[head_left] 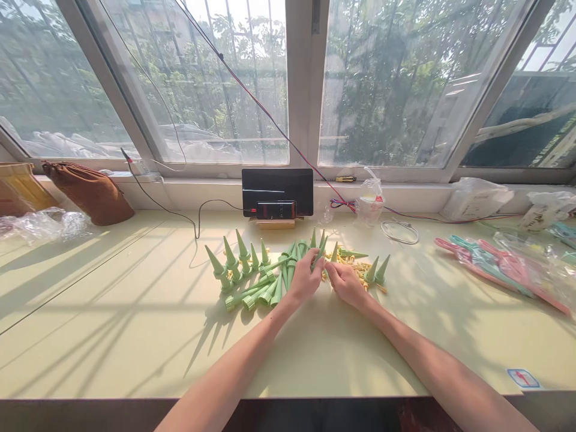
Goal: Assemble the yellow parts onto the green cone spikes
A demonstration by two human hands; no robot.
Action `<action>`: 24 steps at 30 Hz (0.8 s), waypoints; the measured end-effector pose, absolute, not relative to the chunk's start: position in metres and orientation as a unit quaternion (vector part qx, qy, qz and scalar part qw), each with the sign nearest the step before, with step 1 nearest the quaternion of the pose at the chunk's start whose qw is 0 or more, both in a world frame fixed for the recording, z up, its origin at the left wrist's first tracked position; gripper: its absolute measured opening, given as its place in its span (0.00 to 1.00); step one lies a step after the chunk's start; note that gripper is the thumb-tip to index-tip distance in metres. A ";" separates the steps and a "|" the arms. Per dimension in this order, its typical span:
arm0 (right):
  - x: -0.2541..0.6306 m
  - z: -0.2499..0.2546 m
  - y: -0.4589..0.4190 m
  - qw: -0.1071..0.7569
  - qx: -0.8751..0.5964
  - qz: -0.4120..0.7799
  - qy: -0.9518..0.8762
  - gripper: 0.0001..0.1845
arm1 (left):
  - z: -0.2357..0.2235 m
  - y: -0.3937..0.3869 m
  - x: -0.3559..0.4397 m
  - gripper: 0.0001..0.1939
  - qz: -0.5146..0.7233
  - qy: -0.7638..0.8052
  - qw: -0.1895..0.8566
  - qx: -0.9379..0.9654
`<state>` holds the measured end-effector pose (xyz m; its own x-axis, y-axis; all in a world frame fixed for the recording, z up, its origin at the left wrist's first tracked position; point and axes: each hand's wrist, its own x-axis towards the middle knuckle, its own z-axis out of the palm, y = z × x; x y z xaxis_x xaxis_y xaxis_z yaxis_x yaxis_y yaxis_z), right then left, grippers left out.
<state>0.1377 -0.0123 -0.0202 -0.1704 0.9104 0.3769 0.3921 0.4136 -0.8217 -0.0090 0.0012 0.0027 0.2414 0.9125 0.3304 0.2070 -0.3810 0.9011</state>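
Observation:
Both my hands meet over the middle of a pale table (135, 324). My left hand (306, 279) is closed around a green cone-shaped spike (318, 252) that points up and away. My right hand (345, 282) is pinched right next to it, on something too small to make out. Left of my hands lie and stand several more green spikes (245, 273). Small yellow pieces (357, 267) are scattered just beyond my right hand, with two more green spikes (377, 271) standing among them.
A dark tablet (277, 191) with a phone (276, 210) in front stands at the back by the window. A brown pouch (90, 192) and clear plastic lie at the far left. Bagged pink and teal items (499, 264) sit at the right, and a coiled cable (399, 231) lies behind.

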 end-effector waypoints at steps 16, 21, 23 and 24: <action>0.137 -0.022 -0.010 0.460 -0.467 0.299 -0.693 0.34 | 0.003 0.000 -0.009 0.14 0.453 0.355 0.462 0.675; 0.136 -0.021 -0.010 0.466 -0.468 0.305 -0.686 0.31 | 0.001 0.001 -0.007 0.14 0.451 0.368 0.475 0.660; 0.137 -0.018 -0.013 0.470 -0.467 0.312 -0.681 0.28 | 0.001 0.001 -0.007 0.13 0.455 0.372 0.478 0.653; 0.137 -0.016 -0.014 0.469 -0.467 0.315 -0.680 0.25 | 0.001 0.001 -0.007 0.13 0.458 0.374 0.480 0.648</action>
<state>0.1368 -0.0140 -0.0164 -0.1232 0.9312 0.3431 0.3398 0.3644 -0.8670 -0.0074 0.0012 0.0014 0.3012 0.9243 0.2343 0.0455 -0.2593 0.9647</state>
